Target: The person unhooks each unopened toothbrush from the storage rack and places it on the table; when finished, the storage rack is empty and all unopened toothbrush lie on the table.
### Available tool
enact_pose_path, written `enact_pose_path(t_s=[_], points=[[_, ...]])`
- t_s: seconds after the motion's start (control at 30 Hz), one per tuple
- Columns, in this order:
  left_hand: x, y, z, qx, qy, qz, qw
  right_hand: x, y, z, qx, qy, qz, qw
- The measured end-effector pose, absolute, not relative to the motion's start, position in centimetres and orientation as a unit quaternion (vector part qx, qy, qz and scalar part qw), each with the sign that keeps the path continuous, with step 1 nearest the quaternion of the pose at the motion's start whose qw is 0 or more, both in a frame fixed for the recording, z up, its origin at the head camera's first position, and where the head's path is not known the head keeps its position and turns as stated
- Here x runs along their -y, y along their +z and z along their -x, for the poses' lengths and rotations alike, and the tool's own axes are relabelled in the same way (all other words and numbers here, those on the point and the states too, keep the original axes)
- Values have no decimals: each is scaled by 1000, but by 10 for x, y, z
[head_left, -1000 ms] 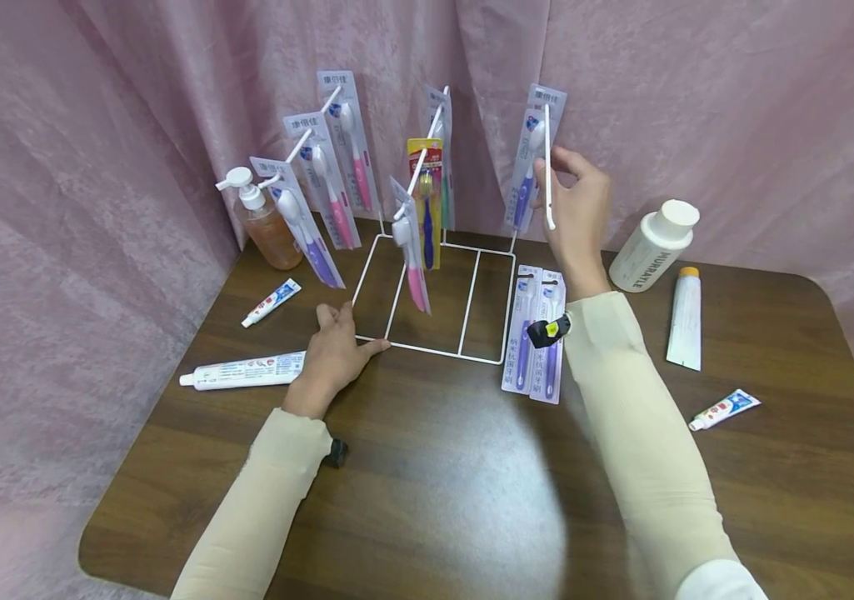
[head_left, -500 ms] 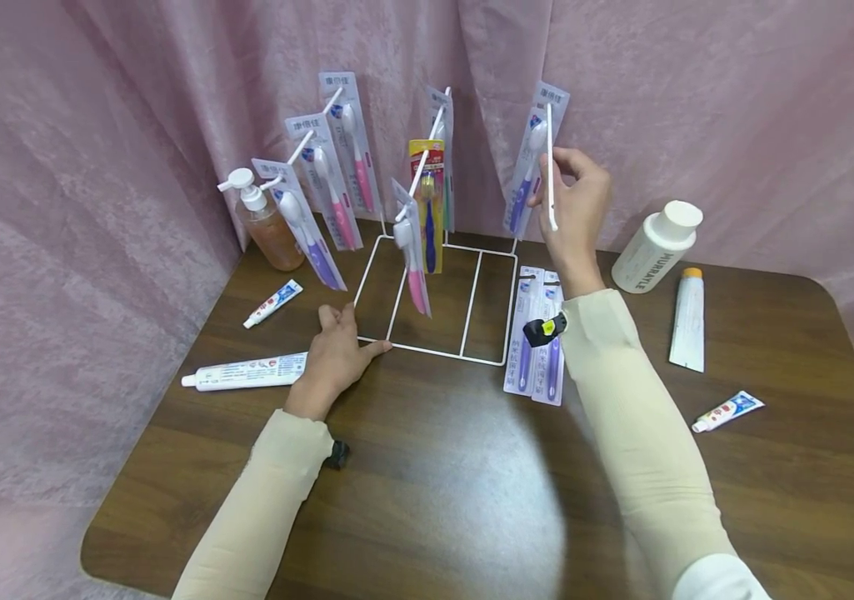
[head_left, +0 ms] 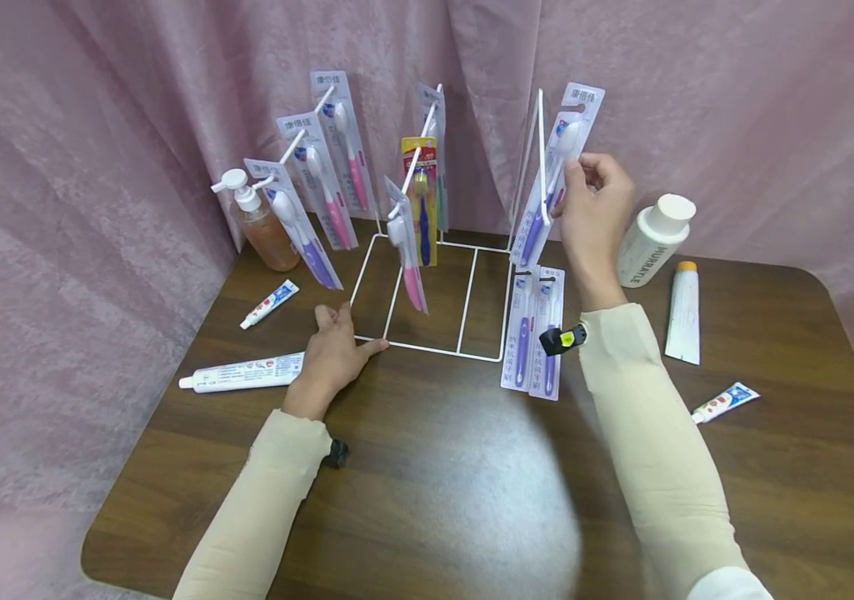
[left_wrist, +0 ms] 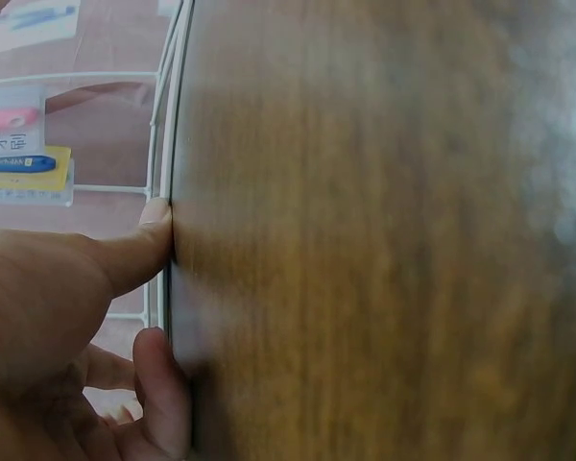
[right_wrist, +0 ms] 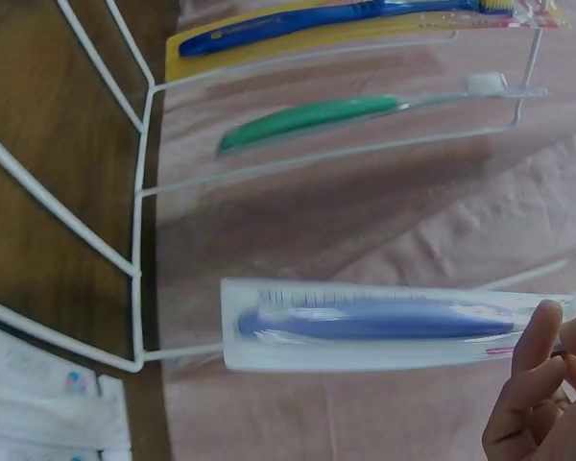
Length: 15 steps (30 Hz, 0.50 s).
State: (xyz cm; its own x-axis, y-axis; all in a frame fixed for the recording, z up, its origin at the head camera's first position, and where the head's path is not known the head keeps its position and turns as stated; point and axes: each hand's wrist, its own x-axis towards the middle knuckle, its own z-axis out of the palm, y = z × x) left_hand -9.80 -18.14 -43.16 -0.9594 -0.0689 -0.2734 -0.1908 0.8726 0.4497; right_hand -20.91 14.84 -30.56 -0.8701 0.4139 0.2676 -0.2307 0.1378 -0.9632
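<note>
My right hand (head_left: 597,204) pinches a carded toothbrush (head_left: 563,154) with a purple handle. The pack hangs tilted just right of the bare right hook (head_left: 541,133) of a white wire rack (head_left: 467,302). In the right wrist view its purple handle (right_wrist: 394,319) points away from the fingertips. My left hand (head_left: 327,358) rests at the front left corner of the rack's base, its thumb lying along the front wire. Other carded toothbrushes hang on the remaining hooks, including a pink one (head_left: 406,250) and a yellow-backed one (head_left: 424,208).
Two carded toothbrushes (head_left: 534,342) lie right of the rack. A pump bottle (head_left: 269,233), a small toothpaste tube (head_left: 269,304) and a large tube (head_left: 242,375) are at left. A white bottle (head_left: 651,242), an orange-capped tube (head_left: 684,312) and a small tube (head_left: 725,402) are at right.
The toothbrush that hung on the right hook has come off it and moved right and slightly toward me in my right hand. My left hand has stayed at the rack's corner.
</note>
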Motion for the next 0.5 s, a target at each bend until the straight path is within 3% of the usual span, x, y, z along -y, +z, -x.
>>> enact_pose_path(t_s=[0.5], points=[[182, -433, 99, -961, 241, 65, 120, -187, -359, 169, 793, 570, 164, 142]])
